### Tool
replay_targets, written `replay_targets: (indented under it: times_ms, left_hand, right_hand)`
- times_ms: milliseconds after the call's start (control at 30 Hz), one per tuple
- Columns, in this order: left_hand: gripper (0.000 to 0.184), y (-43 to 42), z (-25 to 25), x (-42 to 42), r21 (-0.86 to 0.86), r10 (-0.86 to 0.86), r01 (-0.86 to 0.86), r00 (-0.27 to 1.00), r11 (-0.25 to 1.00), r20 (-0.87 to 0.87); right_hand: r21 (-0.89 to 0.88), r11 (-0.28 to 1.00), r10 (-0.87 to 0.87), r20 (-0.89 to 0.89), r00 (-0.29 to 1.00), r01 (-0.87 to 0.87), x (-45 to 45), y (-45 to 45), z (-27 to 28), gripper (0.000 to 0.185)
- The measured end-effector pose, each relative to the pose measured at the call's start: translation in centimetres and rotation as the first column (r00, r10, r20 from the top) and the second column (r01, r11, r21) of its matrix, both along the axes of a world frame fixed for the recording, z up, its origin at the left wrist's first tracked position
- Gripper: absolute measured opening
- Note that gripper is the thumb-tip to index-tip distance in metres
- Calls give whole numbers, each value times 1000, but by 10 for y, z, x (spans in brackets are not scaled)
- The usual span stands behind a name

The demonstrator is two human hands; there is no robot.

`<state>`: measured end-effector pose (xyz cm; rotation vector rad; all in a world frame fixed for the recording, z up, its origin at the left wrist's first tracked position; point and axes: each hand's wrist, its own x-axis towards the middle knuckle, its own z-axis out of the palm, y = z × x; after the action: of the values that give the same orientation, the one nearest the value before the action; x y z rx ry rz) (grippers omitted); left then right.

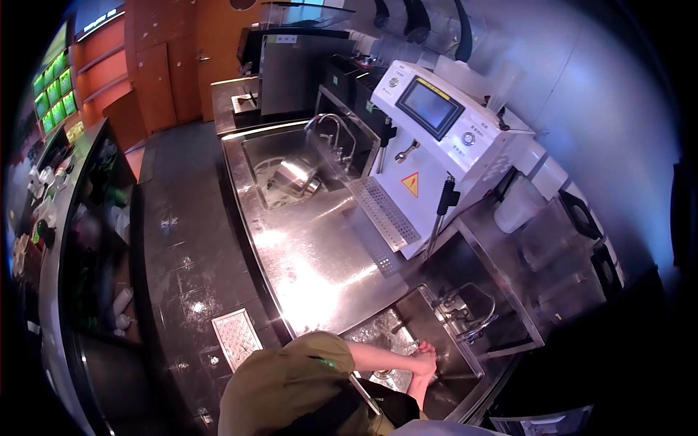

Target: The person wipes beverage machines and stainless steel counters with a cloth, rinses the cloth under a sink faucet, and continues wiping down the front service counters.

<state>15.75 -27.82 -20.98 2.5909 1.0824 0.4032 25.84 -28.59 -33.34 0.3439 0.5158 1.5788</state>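
Over the near sink [462,373], my two hands are pressed together. My left hand [424,361], at the end of the bare forearm reaching in from the left, has its fingers curled in. My right hand [429,368] meets it from below and is mostly covered, so its fingers cannot be made out. Whether anything small lies between the hands is hidden. Just beyond them, a curved metal faucet [483,320] stands on the sink's back edge. Wet, shiny metal shows in the basin under my forearm.
A white machine [436,120] with a screen and drip tray [384,212] stands behind the steel counter [305,240]. A metal pitcher [294,176] lies in the far sink [251,149]. A clear plastic jug [520,203] stands right. The dark tiled floor [178,247] looks wet.
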Motion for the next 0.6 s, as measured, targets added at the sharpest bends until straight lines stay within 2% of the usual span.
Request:
replay_targets:
  times_ms: [33, 67, 100, 167, 233, 267, 300, 367, 400, 467, 500, 567, 600]
  left_hand:
    - [22, -5, 5, -5, 106, 8, -5, 999, 994, -34]
    - [22, -10, 7, -9, 107, 5, -4, 1000, 994, -10]
    - [23, -13, 5, -12, 65, 2, -4, 999, 998, 36]
    - [21, -12, 0, -14, -313, 48, 53, 950, 948, 308]
    - [22, 2, 16, -36, -373, -84, 187, 958, 909, 274]
    - [22, 6, 17, -40, -509, -43, 140, 979, 849, 198]
    - [20, 17, -25, -25, -487, -115, 177, 981, 855, 155]
    - [19, 14, -30, -35, -510, -85, 182, 974, 841, 208]
    - [20, 14, -33, -35, -546, -61, 163, 978, 821, 200]
    - [23, 11, -39, -36, -621, -16, 124, 984, 774, 177]
    - [25, 7, -38, -40, -620, 58, 117, 966, 776, 254]
    - [30, 2, -14, -55, -821, 198, 78, 954, 566, 226]
    - [30, 0, -9, -55, -859, 254, 76, 939, 506, 233]
  right_hand:
    - [-101, 993, -54, 33, 998, 57, 1, -6, -6, 33]
    - [-224, 961, -108, 239, 965, 163, 1, -11, -5, 28]
    - [-338, 905, -88, 447, 890, 259, 2, -15, -4, 24]
    - [-481, 787, 28, 653, 757, 386, 5, -27, -2, 16]
    - [-537, 717, 111, 718, 687, 445, 7, -33, 6, 13]
    - [-555, 690, 141, 733, 666, 465, 7, -34, 13, 15]
    - [-562, 664, 155, 749, 644, 494, 7, -32, 20, 17]
    - [-551, 641, 177, 783, 596, 534, 0, -25, 36, 25]
    - [-534, 647, 183, 802, 569, 545, -6, -21, 47, 30]
    - [-432, 724, 222, 884, 411, 538, -16, -28, 62, 29]
    - [-384, 760, 237, 915, 327, 524, -22, -30, 67, 28]
    - [-424, 756, 264, 895, 361, 499, -33, -34, 68, 26]
    - [-440, 756, 275, 886, 374, 485, -42, -35, 71, 25]
